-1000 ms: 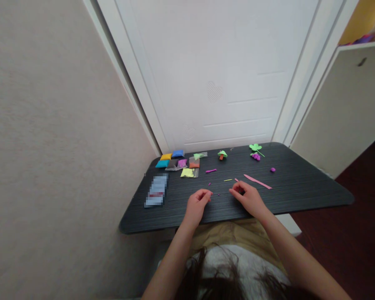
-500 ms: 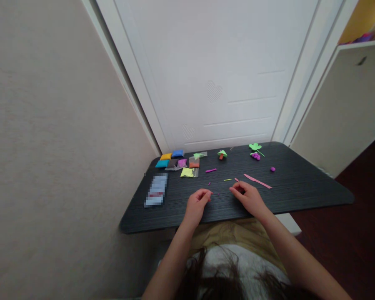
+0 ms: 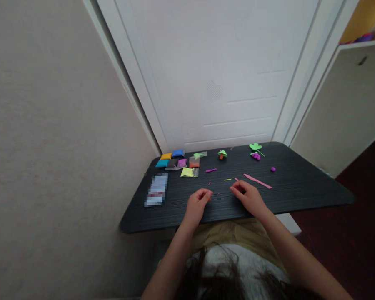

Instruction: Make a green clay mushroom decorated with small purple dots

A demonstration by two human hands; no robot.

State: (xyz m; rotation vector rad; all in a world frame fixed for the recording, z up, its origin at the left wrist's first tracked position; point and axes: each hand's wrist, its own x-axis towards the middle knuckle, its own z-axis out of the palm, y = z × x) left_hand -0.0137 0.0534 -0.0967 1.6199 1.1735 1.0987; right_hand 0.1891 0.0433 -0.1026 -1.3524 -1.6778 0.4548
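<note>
My left hand [image 3: 198, 204] rests at the table's front edge with fingers curled and thumb against them. Whatever it pinches, if anything, is too small to make out. My right hand [image 3: 247, 197] lies a short way to the right, its thumb and fingertips drawn together, their contents also unclear. Between the hands is a tiny purple crumb [image 3: 218, 194]. Just beyond them lie a small purple piece [image 3: 209, 183], a thin yellow strip [image 3: 228, 179] and a short pink piece [image 3: 236, 179]. A pink plastic knife [image 3: 258, 181] lies beyond my right hand.
Several bags of coloured clay [image 3: 187, 172] sit at the back left of the dark table [image 3: 312, 189], behind a blurred phone-like slab [image 3: 157, 189]. Farther back are a purple stick [image 3: 211, 170], a green-capped mushroom [image 3: 222, 154], a green clover shape [image 3: 255, 146], purple balls [image 3: 256, 156] and a purple lump [image 3: 273, 169].
</note>
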